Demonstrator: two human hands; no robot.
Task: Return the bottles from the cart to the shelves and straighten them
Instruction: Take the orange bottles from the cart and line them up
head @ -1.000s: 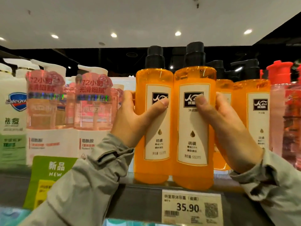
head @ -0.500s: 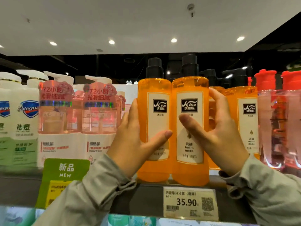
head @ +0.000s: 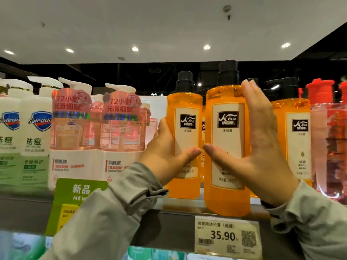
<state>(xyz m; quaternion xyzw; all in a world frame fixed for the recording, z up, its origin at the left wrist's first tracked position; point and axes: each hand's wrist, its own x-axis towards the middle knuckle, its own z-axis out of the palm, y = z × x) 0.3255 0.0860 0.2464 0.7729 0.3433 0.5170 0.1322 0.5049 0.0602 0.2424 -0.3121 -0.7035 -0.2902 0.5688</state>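
Orange front bottle (head: 227, 199) stands at the shelf (head: 169, 228) edge, right hand (head: 262, 156) flat against it, left hand (head: 165, 158) gripping the neighbour bottle (head: 185, 102); an uneven shove could topple it off

The shelf (head: 169, 229) carries, left to right, white Safeguard bottles (head: 35, 132), pink boxed bottles (head: 75, 132), orange bottles (head: 185, 109) and red-capped bottles (head: 328, 139); a price tag (head: 225, 237) sits on its front edge.

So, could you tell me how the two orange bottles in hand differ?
The right orange bottle stands at the front edge of the shelf; the left orange bottle sits further back. The left hand grips the left one, while the right hand lies flat against the right one. Both are upright, black-capped, same label.
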